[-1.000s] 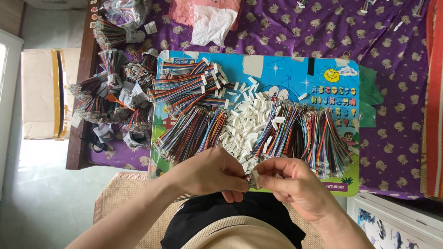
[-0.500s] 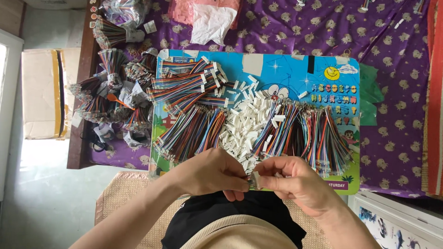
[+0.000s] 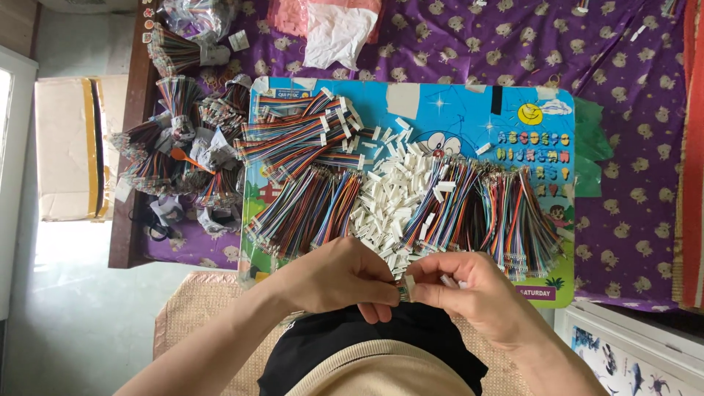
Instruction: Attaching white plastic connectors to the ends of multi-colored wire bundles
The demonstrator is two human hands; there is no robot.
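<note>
Purple cloth printed with small pale animal shapes covers the table, and on it lies a bright blue cartoon board that serves as the work surface. A dark wooden table edge runs down the left side, with a pale floor and a flattened cardboard box beyond it. A woven straw mat lies under the person's arms.

On the board, a heap of small white plastic connector housings sits in the middle. Left of it lie fans of multicoloured ribbon wires, some already ending in white plugs. Right of it spreads a broad row of loose coloured wires with bare metal tips. Off the board, bundled wire bunches are piled near the table's left edge, and a white plastic bag lies at the top.

At the near edge of the board the two hands meet. The left hand has its fingers curled together, pinching a small wire-and-connector piece. The right hand grips the same piece from the other side, thumb and forefinger closed on its white end. The piece is held just above the lap, close to the white heap, and is mostly hidden by the fingers.
</note>
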